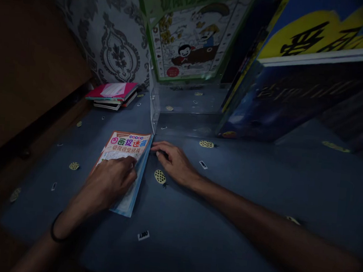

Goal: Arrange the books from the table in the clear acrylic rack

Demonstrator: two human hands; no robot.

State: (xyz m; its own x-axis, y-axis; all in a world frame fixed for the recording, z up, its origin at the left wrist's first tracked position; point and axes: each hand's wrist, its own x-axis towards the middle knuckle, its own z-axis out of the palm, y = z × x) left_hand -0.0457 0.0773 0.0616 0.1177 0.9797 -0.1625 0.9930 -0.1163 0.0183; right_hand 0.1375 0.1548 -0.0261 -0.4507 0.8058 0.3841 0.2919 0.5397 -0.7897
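A thin picture booklet (128,149) with colourful Chinese characters on its cover lies on the blue-grey patterned surface. My left hand (111,178), a dark band round its wrist, rests over the lower half of the booklet. Its fingers are curled closed at the cover's right side, where the cover looks slightly bent up and a bluish page shows beneath; the fingertips are partly hidden. Beside the upper right corner lies my right hand (175,163), fingers stretched toward the booklet's edge and the thumb just below them. Whether those fingertips touch the edge is hard to tell.
Behind the booklet stands a clear plastic rack (185,123). It holds a green-bordered picture book (196,40) and, at the right, blue and yellow books (304,41). A small pile of books (113,92) lies back left, near a wooden panel (26,54).
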